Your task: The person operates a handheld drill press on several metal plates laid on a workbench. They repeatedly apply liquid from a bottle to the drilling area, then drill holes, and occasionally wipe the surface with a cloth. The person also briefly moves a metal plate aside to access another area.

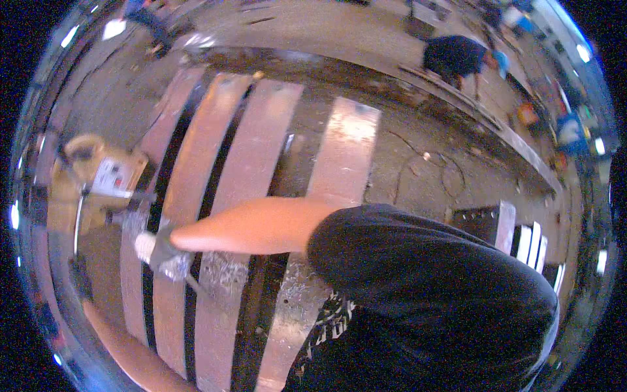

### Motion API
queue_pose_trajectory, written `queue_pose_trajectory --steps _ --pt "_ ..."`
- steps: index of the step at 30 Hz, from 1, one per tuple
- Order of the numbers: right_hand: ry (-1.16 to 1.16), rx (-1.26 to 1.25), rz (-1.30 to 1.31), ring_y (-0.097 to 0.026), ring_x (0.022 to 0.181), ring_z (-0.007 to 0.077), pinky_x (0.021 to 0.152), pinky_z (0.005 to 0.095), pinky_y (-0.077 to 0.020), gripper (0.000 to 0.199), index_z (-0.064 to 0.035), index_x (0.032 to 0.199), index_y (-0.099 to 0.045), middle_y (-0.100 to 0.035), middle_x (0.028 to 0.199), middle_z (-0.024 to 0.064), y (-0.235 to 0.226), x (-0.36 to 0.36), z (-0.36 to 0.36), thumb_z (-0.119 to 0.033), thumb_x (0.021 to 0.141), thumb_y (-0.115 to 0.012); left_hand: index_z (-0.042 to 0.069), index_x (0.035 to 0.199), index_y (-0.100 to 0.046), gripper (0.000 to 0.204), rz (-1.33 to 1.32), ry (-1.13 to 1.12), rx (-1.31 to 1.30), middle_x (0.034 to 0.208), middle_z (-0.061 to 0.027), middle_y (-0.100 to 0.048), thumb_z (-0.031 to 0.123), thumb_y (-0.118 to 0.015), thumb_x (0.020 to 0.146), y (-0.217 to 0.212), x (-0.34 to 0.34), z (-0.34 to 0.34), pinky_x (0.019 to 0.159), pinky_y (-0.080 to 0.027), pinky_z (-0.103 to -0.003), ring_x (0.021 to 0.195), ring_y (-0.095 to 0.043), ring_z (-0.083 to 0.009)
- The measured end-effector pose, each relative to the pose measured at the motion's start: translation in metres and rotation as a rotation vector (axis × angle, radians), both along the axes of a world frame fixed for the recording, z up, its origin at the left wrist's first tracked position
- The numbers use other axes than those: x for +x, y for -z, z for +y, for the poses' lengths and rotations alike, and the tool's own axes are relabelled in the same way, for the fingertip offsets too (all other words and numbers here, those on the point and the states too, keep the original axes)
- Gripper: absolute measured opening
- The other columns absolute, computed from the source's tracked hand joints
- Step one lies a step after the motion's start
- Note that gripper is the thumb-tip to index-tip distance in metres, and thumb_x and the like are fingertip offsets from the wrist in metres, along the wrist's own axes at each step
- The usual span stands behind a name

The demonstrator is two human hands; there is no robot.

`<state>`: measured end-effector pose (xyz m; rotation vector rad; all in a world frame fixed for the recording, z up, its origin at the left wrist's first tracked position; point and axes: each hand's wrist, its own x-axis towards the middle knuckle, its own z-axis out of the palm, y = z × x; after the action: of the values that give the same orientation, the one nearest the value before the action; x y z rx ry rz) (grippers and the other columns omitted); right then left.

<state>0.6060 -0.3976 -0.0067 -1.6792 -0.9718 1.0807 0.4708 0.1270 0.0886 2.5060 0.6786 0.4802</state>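
My right arm, in a black sleeve, reaches leftward over several long reddish-brown flat steel bars. My right hand, in a grey and white glove, is closed low over the left bars. A shiny, crinkled patch and a blurred thin rod show beside it; what it grips is not clear. From the lower left comes my bare left forearm. My left hand, dark-gloved and blurred, appears closed at the lower end of a thin metal rod. That rod meets a crosspiece near a cardboard box.
A tan round object sits by the box. Beyond the bars runs a long beam. A co-worker in dark clothes bends at the upper right; another person is at the upper left. A thin cable curls on the floor. Metal pieces stand at right.
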Motion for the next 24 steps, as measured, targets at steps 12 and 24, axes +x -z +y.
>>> queue_pose_trajectory --steps 12,24 --pt "0.022 -0.042 0.03 -0.073 0.089 0.0252 0.08 0.0403 -0.0582 0.059 -0.0009 0.108 -0.073 -0.075 0.105 0.0162 -0.006 -0.008 -0.035 -0.049 0.076 -0.083 0.003 0.118 -0.068 0.054 0.248 -0.21 0.393 0.118 -0.0253 -0.07 0.052 -0.065 0.095 -0.06 0.039 -0.216 0.095 -0.049 -0.046 0.112 -0.067 -0.0401" --pt "0.075 0.051 -0.042 -0.073 0.09 0.0254 0.081 0.0403 -0.0581 0.06 -0.0011 0.11 -0.073 -0.075 0.106 0.0163 0.011 0.019 0.001 -0.049 0.076 -0.083 -0.004 0.135 -0.058 0.048 0.009 0.105 -0.141 0.134 -0.0186 -0.063 0.034 -0.053 0.105 0.028 0.07 -0.005 0.111 -0.042 -0.042 0.128 -0.056 -0.0317"
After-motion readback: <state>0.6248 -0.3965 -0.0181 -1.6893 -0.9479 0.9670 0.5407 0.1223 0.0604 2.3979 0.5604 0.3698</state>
